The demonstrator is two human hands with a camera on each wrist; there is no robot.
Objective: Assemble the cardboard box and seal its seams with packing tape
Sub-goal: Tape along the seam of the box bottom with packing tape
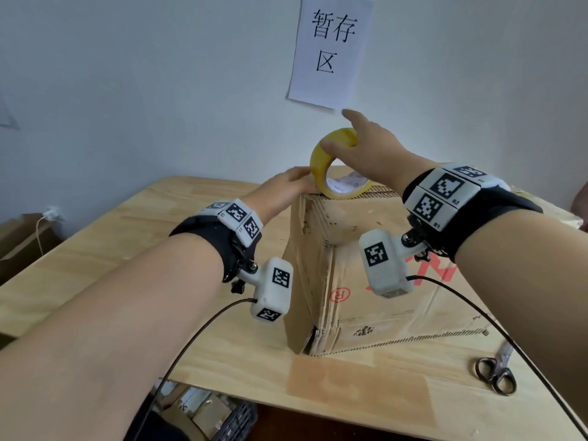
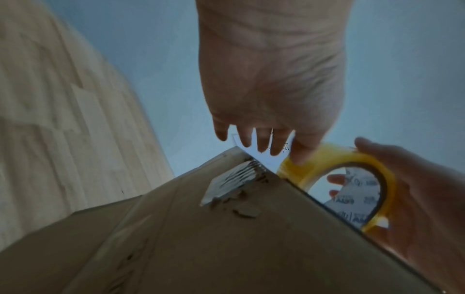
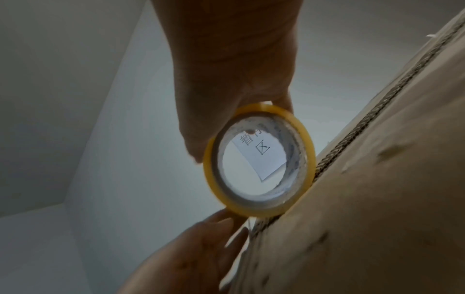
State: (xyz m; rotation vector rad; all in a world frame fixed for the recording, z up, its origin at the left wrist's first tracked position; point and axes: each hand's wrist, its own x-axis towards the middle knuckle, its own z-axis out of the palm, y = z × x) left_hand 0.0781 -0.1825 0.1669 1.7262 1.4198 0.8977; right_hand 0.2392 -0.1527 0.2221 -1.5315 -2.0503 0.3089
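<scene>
A worn brown cardboard box (image 1: pixel 375 300) stands on the wooden table (image 1: pixel 121 246). A yellow roll of packing tape (image 1: pixel 321 167) stands on edge on the box's far top left corner. My right hand (image 1: pixel 366 148) grips the roll from above, thumb on its near side. My left hand (image 1: pixel 286 186) lies at that same corner with its fingers straight. In the left wrist view the left thumb (image 2: pixel 299 157) presses on the roll (image 2: pixel 377 167) beside the box (image 2: pixel 226 238). The right wrist view shows the roll (image 3: pixel 308 159) touching the box edge (image 3: pixel 377 199), with my left hand (image 3: pixel 201 244) just below it.
Scissors (image 1: pixel 498 372) lie on the table at the front right. A white paper sign (image 1: pixel 331 49) hangs on the wall behind the box. Another carton (image 1: pixel 19 237) sits off the table's left side. A dark basket (image 1: pixel 235 421) is under the front edge.
</scene>
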